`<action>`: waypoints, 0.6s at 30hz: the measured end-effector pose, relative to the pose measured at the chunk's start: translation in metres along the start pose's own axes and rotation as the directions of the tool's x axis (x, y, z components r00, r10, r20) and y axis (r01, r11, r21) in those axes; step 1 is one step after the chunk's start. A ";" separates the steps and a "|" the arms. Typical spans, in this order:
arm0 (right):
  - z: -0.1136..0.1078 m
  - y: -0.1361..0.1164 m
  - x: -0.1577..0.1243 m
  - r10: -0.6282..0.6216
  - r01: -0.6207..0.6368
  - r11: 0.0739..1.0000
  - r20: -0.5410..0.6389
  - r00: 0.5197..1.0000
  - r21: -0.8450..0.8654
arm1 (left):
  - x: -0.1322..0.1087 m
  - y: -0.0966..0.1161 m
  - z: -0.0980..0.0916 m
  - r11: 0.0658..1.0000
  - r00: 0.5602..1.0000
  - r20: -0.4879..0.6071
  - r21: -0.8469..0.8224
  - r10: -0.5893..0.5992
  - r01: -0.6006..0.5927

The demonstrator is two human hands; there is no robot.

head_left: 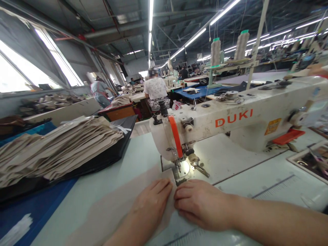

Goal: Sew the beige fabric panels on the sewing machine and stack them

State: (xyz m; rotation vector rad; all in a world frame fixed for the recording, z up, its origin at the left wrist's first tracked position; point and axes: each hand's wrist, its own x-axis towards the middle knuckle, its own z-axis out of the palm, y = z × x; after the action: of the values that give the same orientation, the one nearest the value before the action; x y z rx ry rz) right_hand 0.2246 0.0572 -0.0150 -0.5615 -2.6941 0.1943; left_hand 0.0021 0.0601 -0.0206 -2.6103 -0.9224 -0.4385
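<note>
A beige fabric piece lies flat on the pale green table, its top corner just short of the needle area of a white sewing machine. My left hand rests on the fabric with bent fingers pressed together, gripping it near its right edge. Close beside it, my right hand is closed at that same edge, its fingertips curled in and partly hidden. The needle and presser foot stand just beyond both hands, lit by a small lamp.
Left of the machine, a stack of beige fabric pieces lies on black material over a blue sheet. A tray of small tools sits at the right. Thread cones stand behind the machine; a seated person works farther back.
</note>
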 end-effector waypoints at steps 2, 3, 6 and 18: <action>-0.001 0.001 0.000 0.001 -0.001 1.000 -0.016 1.000 0.007 | -0.002 0.001 -0.003 1.000 1.000 0.005 -0.027 -0.009 0.010; -0.002 0.002 0.001 0.007 -0.007 1.000 -0.019 1.000 0.008 | -0.003 0.001 -0.003 0.999 1.000 0.009 -0.048 -0.022 0.022; -0.006 0.005 0.003 0.071 -0.071 0.997 -0.012 0.997 -0.012 | -0.005 0.002 -0.003 0.993 0.997 -0.002 -0.096 -0.072 0.071; -0.011 0.012 0.013 0.243 -0.241 0.960 -0.005 0.970 -0.143 | -0.009 0.012 -0.002 0.985 0.989 -0.040 -0.107 -0.139 0.134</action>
State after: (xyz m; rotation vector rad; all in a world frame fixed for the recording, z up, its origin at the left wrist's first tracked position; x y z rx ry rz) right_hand 0.2227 0.0741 -0.0029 -0.9373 -2.6596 0.0696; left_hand 0.0026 0.0454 -0.0248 -2.6254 -1.0941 -0.5965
